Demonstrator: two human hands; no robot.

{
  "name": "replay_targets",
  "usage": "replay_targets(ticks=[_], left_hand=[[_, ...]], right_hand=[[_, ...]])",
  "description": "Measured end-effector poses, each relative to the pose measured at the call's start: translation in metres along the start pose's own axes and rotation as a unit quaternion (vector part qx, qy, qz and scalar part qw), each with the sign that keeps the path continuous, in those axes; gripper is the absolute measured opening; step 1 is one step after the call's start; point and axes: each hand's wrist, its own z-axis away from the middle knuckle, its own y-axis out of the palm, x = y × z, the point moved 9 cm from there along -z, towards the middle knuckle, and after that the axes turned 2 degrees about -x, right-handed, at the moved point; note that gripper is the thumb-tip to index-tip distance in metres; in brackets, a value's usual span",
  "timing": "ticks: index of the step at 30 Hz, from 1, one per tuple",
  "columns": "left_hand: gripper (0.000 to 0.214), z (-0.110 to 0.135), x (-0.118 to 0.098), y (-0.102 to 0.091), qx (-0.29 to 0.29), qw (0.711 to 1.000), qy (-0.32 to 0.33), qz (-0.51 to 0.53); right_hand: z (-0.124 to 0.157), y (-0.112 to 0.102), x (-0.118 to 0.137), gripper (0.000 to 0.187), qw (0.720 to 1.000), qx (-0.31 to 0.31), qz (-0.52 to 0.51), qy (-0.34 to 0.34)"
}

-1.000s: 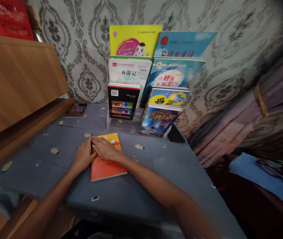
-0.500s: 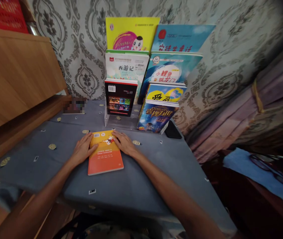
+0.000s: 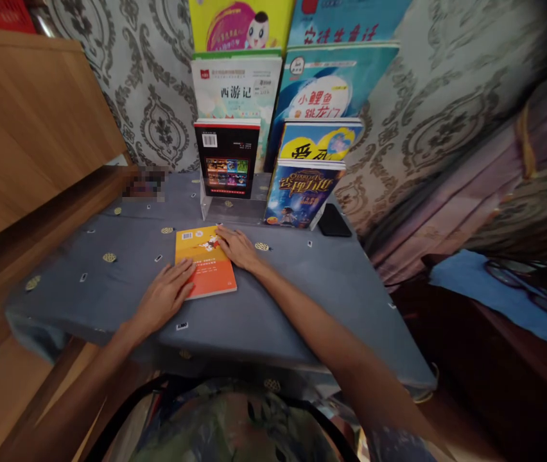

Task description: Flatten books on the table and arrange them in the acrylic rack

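A thin book [image 3: 212, 273] with a yellow and orange cover lies flat on the cloth-covered table, a barcode at its far left corner. My left hand [image 3: 166, 296] rests over the book's left edge near its lower half, fingers stretched out on the cover. At the far right corner, my right hand [image 3: 235, 248] lies with its fingers extended over the book's edge. Neither hand wraps round the book. Just beyond it stands a clear acrylic book rack [image 3: 237, 210]. In its front tiers are a black book [image 3: 228, 151] and a dark blue book [image 3: 300, 196].
Behind these, the rack bears a white book [image 3: 235, 86], a teal book [image 3: 336, 77] and several others in tiers against the patterned wall. A black phone [image 3: 334, 221] lies right of the rack. A wooden cabinet [image 3: 33, 109] borders the left; glasses [image 3: 528, 285] rest on blue cloth at right.
My left hand has slid from the book's upper left edge toward its near left part. My right hand stays at the far right corner. The view has tilted downward.
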Motion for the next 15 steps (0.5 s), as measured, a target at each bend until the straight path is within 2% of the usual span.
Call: replay_targets(ticks=[4, 7, 11, 15], left_hand=[[0.047, 0.029, -0.03, -0.004, -0.013, 0.999, 0.036, -0.028], [0.046, 0.04, -0.043, -0.006, -0.02, 0.997, 0.059, -0.055], [0.045, 0.036, -0.057, -0.003, -0.024, 0.993, 0.088, -0.079], [0.045, 0.016, -0.079, 0.009, -0.015, 0.99, 0.119, -0.068]], right_hand=[[-0.001, 0.001, 0.0, 0.044, 1.0, 0.001, 0.007, -0.005], [-0.001, 0.002, 0.0, 0.044, 1.0, 0.001, 0.014, -0.005], [0.0, 0.002, 0.001, 0.042, 1.0, -0.005, 0.014, -0.004], [0.001, 0.0, 0.002, 0.042, 1.0, -0.009, 0.01, -0.003]])
